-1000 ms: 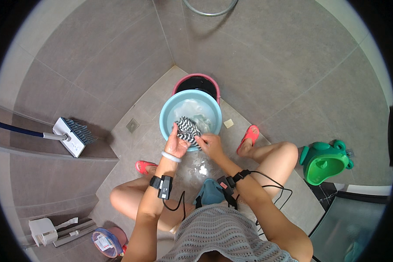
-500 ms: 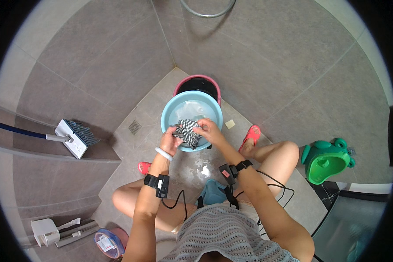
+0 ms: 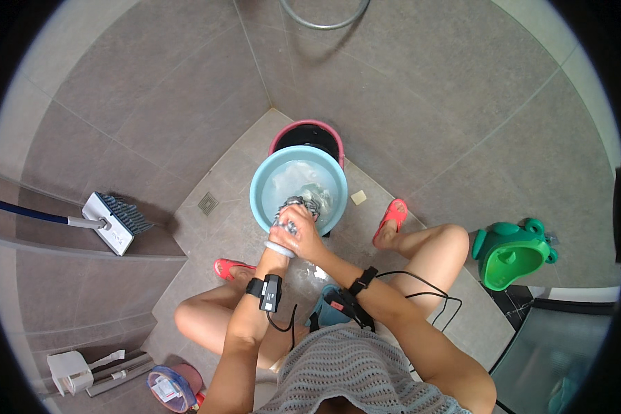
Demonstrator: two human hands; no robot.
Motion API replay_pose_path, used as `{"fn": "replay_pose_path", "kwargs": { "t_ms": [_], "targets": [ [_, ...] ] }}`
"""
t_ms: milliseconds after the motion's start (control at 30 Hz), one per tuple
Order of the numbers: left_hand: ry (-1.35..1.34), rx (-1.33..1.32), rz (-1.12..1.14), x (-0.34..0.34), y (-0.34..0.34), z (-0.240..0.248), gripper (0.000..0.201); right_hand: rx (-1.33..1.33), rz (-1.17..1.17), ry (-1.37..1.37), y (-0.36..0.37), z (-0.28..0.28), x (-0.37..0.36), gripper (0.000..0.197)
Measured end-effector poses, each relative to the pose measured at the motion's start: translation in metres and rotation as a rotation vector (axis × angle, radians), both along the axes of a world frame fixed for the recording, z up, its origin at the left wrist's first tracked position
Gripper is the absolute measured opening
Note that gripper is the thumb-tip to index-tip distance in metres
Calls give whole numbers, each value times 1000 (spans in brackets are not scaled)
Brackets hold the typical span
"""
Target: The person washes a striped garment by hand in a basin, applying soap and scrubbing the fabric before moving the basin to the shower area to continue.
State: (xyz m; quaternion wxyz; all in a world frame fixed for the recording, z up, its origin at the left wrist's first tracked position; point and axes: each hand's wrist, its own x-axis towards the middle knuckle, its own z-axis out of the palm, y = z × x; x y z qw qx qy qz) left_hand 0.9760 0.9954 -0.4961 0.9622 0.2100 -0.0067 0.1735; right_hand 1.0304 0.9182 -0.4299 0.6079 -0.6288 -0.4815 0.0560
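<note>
A black-and-white striped cloth [image 3: 312,204] is bunched up over the near edge of a light blue basin [image 3: 258,181], which holds cloudy, soapy water. My right hand [image 3: 301,230] is closed over the cloth and presses against my left hand [image 3: 281,239], which grips it from the left side. Most of the left hand's fingers are hidden behind the right. A pale bracelet [image 3: 278,249] circles my left wrist. Something pale and soft-looking [image 3: 316,192] lies in the water just beyond the cloth; I cannot make out what it is.
Behind the basin stands a pink-rimmed tub [image 3: 329,127] with a dark inside. A small pale block [image 3: 359,198] lies on the floor to its right, a floor drain [image 3: 208,203] to the left. A flat mop [image 3: 114,222] leans far left; a green child's potty [image 3: 510,259] is at right.
The spread cloth is now bunched up between my hands. My right hand has moved left and down onto my left hand, and both forearms have turned inward.
</note>
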Motion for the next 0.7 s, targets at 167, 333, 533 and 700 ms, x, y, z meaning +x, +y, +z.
{"fn": "replay_pose_path", "kwargs": {
  "t_ms": [167,333,533,700],
  "targets": [
    [653,-125,148,5,-10,0,21,-82,-323,202,16,-39,43,24],
    [392,-139,150,-8,0,-5,20,-18,-47,314,12,-26,6,21],
    [677,-138,148,-2,-8,9,29,-189,-231,317,15,-54,45,24],
    [461,-207,65,-12,12,3,28,17,-95,153,12,-23,5,22]
  ]
}}
